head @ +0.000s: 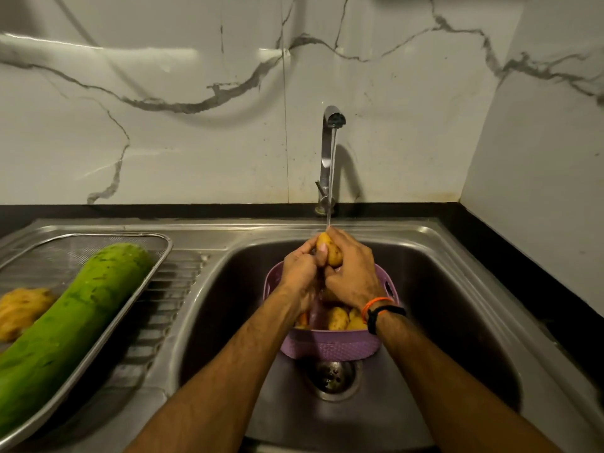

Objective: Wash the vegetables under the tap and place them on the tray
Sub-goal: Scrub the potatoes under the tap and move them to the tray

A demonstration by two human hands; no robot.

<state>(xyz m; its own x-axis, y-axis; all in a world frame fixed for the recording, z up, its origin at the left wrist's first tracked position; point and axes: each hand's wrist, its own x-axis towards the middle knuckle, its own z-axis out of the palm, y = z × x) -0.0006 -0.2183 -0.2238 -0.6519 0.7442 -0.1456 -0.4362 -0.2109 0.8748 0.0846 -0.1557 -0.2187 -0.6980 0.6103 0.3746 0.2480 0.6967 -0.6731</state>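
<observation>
A yellow potato (330, 253) is held under the running tap (332, 124), with water streaming onto it. My left hand (300, 273) and my right hand (351, 273) both grip the potato above a purple basket (330, 346) that stands in the sink (457, 289). More potatoes (338, 318) lie inside the basket, partly hidden by my wrists. On the left, a steel mesh tray (153, 256) holds a long green gourd (72, 315) and another yellowish vegetable (19, 310).
The tray rests on the ribbed steel drainboard (163, 308). The drain (333, 376) shows just in front of the basket. A black counter edge (523, 266) runs behind and right of the sink, under a marble wall.
</observation>
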